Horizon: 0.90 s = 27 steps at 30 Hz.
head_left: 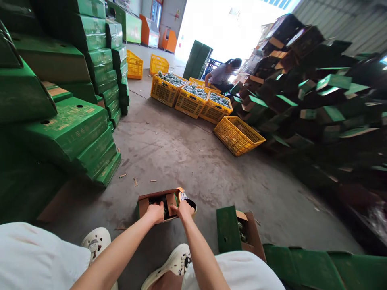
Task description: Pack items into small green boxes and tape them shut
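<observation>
A small open cardboard box [143, 209], green outside and brown inside, sits on the floor between my feet. Dark contents show inside it, too small to name. My left hand [155, 212] reaches over its near edge with bent fingers partly hidden among the contents. At the box's right end, my right hand [184, 209] has its thumb against a brown flap [171, 204] and its other fingers toward the outside. Beside those fingers is a round, dark-centred object [193, 202], partly covered by my hand. To the right stands another open green box [229, 229] with dark, shiny contents.
Stacked green boxes [75, 121] rise at left; a leaning pile of boxes [302, 92] fills the right. Yellow crates [189, 105] with small shiny items stand ahead, near a tilted yellow crate [238, 137] and a crouching person [219, 76]. Green boxes [323, 266] lie at lower right.
</observation>
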Tool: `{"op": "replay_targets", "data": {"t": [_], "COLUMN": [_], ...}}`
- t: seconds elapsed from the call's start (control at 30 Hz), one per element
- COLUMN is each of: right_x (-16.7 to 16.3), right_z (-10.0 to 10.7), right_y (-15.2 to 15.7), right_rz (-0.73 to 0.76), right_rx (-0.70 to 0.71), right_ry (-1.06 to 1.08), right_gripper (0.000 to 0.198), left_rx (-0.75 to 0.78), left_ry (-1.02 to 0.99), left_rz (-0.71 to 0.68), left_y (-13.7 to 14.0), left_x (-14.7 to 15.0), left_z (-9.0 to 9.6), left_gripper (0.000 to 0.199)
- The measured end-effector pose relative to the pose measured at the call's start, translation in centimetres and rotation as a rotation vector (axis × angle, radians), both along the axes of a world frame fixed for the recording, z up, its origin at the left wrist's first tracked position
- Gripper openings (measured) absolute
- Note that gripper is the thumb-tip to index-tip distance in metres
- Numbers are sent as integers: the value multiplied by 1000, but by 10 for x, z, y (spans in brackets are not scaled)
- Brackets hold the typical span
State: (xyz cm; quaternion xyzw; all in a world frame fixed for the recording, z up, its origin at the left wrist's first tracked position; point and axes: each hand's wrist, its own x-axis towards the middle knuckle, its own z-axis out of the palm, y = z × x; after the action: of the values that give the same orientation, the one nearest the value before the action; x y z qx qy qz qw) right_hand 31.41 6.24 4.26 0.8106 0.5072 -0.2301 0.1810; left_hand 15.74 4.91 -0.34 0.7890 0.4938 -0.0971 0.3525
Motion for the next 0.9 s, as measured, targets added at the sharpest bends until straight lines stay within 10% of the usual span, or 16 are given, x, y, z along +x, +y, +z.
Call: {"op": "replay_targets", "data": {"t": [0.23,0.33,0.43,0.57,0.9], "right_x": [6,12,11,5,0], "right_z": [-17,-21,-24,-22,-21], "right_y": [-14,-19,-32,-56,-79], "right_rz": [-74,-110,-121,-110,-104], "right_rx": [26,57,43,9,-3], "right_ry": [45,92,140,161,144], "right_gripper": [62,65,59,53,50], "left_rx": [258,493,120,-309,-125], "left_ry": [-71,-323,-386,-626,-207], "left_rz": [199,780,1118,1074,892], "left_y": [-34,-56,-66,-63,-50], "left_x": [-23,-57,-88,-109,-116], "left_z": [12,-14,-44,-60,-52], "left_gripper": [51,54,72,69,59]}}
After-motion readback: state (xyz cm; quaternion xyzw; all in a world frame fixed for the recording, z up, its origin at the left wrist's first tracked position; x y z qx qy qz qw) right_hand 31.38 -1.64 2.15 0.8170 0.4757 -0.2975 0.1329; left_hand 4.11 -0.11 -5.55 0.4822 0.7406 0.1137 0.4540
